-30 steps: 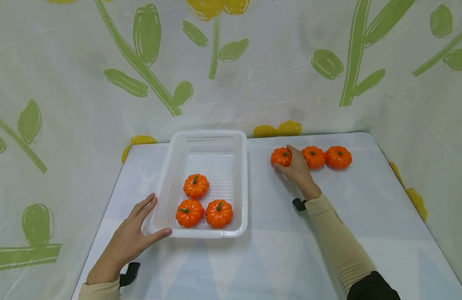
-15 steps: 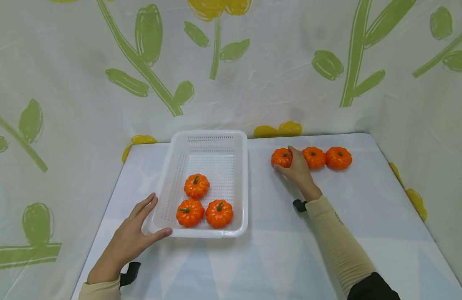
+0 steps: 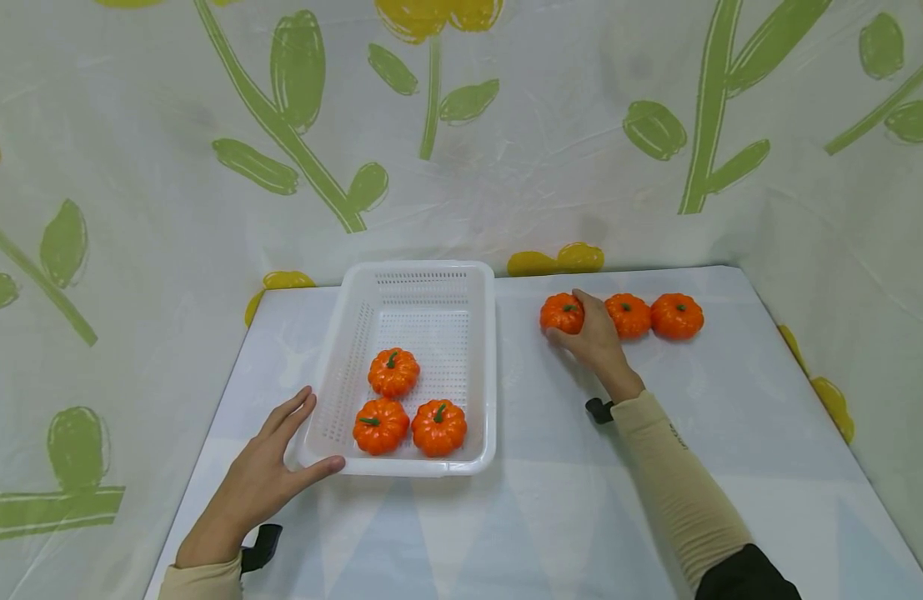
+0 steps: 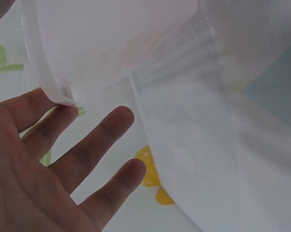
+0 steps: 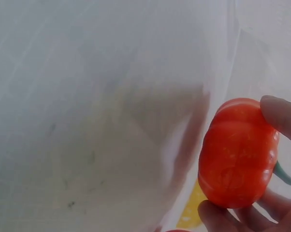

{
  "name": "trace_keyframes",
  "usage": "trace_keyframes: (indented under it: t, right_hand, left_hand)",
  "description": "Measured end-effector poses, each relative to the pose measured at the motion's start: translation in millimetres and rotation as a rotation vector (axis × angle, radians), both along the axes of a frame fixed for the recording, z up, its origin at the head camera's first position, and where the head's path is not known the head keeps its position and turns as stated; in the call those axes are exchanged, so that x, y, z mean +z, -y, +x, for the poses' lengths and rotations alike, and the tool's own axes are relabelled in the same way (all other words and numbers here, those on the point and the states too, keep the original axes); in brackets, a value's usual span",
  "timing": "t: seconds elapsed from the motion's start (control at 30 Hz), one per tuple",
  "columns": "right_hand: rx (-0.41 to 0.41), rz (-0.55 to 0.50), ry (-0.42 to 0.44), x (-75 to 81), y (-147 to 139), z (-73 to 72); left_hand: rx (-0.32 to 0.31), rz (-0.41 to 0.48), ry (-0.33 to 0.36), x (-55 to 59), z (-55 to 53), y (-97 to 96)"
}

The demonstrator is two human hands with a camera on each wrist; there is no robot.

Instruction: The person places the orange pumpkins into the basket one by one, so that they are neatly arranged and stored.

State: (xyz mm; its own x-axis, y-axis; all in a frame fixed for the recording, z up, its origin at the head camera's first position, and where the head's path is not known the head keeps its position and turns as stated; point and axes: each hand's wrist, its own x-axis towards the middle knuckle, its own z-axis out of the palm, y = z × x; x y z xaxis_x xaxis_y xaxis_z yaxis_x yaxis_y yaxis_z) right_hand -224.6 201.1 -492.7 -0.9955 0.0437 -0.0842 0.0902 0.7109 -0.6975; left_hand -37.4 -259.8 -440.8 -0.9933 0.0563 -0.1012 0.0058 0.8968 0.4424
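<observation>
My right hand pinches a small orange pumpkin with a green stem, thumb on the near side and fingers on the far side. The right wrist view shows this pumpkin from the side, between the thumb and the fingers. At the left, my left hand has its fingers extended along a white plastic basket, with fingertips and thumb at its rim. Fingers spread apart in the left wrist view, some touching the rim. Three more pumpkins lie inside: one above and two side by side in front.
Just right of my right hand, two more pumpkins, the middle one and the outer one, sit side by side at the table's back. The pale table meets a flower-printed curtain behind and on both sides.
The right hand and its pumpkin have shifted very slightly left. The left hand, the basket and the other pumpkins show no visible movement of their own.
</observation>
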Motion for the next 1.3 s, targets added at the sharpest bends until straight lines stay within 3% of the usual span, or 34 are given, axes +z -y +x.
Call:
trace_keyframes:
  t: [0.23,0.63,1.3]
  right_hand:
    - [0.012,-0.023,-0.073,3.9,3,2.4]
    - [0.018,-0.004,-0.124,13.4,9,6.5]
    - [0.095,-0.079,-0.267,44.0,35,21.9]
  left_hand:
    - [-0.016,0.024,-0.016,2.7,0.8,0.2]
    - [-0.028,0.011,-0.015,2.2,0.5,0.5]
    - [-0.019,0.016,-0.015,1.7,1.1,0.7]
